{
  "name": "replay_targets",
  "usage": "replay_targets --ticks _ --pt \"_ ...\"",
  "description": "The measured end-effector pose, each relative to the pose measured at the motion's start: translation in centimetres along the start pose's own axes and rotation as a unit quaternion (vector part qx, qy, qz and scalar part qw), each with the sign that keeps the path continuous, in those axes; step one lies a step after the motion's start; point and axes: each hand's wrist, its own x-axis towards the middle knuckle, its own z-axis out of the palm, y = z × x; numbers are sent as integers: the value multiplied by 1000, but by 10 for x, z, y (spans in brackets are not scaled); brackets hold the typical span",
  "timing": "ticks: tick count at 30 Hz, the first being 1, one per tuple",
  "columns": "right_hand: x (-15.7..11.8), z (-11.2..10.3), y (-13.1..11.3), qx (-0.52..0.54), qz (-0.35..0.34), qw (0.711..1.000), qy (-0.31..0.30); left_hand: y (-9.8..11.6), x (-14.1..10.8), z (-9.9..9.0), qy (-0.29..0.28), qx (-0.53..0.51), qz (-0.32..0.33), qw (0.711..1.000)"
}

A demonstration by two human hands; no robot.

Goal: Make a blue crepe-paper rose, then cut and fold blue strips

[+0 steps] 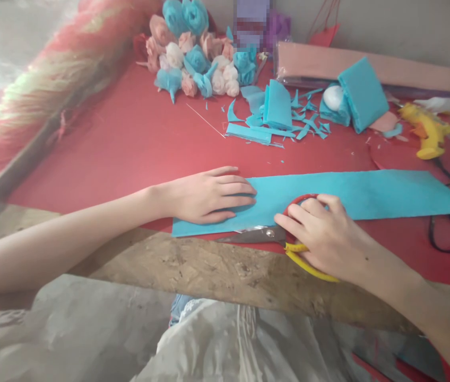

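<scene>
A long blue paper strip (352,193) lies across the red table sheet near the front edge. On its left end my left hand (209,196) rests flat, palm down, with the fingers stretched toward the right. My right hand (320,233) is closed round the scissors (267,234), which have one red and one yellow handle loop. Their blades point left along the strip's front edge, below my left hand. The fingers of my right hand partly hide the handles and the strip's middle.
Paper roses (197,58) cluster at the back, beside blue scraps (278,106). A yellow glue gun (430,132) with a black cable lies at the right. A pink paper pack (368,66) lies behind; pink netting (50,79) runs along the left.
</scene>
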Motion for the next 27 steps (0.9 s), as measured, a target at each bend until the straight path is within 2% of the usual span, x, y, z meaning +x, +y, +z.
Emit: replay_targets --ticks 6,16,19,24,27 --pt "13 -1 3 50 -30 998 -5 0 -1 1 8 5 2 1000" --pt "7 1 4 54 -77 995 36 -1 0 1 17 14 10 1000" --pt "4 -2 0 23 -66 997 29 0 0 1 16 14 8 1000" --pt "-4 -7 -8 -17 -18 999 -32 0 -1 0 14 4 4 1000" --pt "-9 -7 -9 -19 -9 999 -44 0 0 -2 10 -21 -5 1000"
